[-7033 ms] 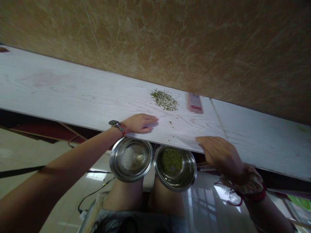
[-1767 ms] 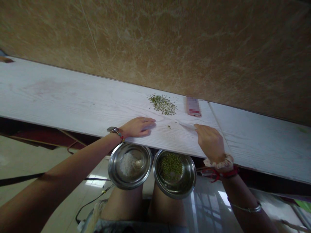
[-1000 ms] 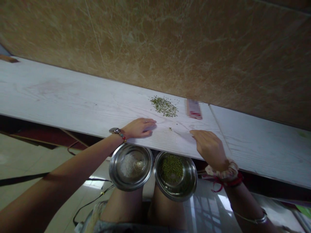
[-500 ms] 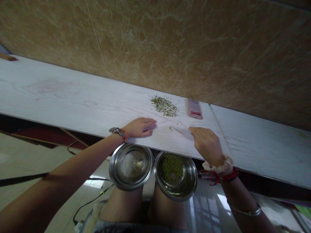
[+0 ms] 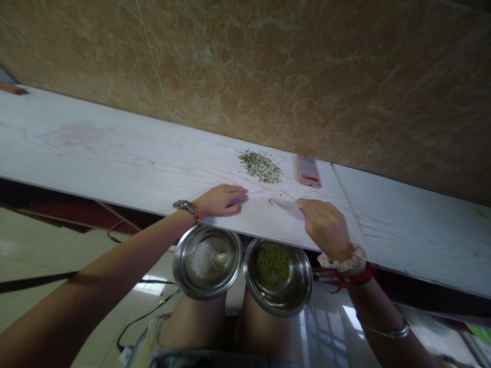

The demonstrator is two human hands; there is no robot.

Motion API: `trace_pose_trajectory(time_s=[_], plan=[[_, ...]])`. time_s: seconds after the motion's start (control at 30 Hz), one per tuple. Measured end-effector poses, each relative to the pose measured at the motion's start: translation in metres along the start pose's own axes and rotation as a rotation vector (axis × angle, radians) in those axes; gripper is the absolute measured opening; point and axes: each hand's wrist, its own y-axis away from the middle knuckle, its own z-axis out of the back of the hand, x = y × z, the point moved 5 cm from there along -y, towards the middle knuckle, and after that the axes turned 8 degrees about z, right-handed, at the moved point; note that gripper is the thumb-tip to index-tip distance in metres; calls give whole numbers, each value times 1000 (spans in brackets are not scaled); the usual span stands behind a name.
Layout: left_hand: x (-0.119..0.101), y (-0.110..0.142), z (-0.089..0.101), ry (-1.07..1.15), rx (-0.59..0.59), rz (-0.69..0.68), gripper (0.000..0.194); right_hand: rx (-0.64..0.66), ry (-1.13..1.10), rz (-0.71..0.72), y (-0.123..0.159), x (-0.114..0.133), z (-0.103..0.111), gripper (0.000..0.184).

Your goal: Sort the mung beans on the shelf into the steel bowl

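My left hand [image 5: 220, 199] lies flat and open on the white tabletop [image 5: 126, 153], with nothing in it. My right hand [image 5: 324, 222] is closed over the table, its fingers pinching a thin pale tool [image 5: 286, 206] whose kind I cannot make out. Its tip points left at a few green beans [image 5: 270, 201]. Farther back, a loose patch of mung beans [image 5: 261, 166] is spread on the table. Below the table edge, a steel bowl [image 5: 303, 296] holds more green beans. Beside it, another steel bowl [image 5: 178, 271] holds white grains, probably rice.
A phone [image 5: 309, 178] in a pink case lies right of the bean patch, near the marbled wall [image 5: 245, 71]. Both bowls rest on my lap, under the table edge. A brown object [image 5: 13, 89] lies at the far left. A cable [image 5: 141, 319] runs across the floor.
Almost nothing differs. Both hands keep their places, and the pale tool still points at the few beans; the view has shifted very slightly.
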Motion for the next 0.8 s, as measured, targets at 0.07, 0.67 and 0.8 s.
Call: trace_pose_trajectory(time_s=[0.07,0.67,0.8], plan=[[0,0,0,6,0,-3,36,1,-11,8,0,2,-1,23],[1,-1,-1,25,2,6,36,53,-19,-8,-4,3,-6,24],[0,0,-1,18,1,8,37,85,-17,-27,-3,0,-9,25]])
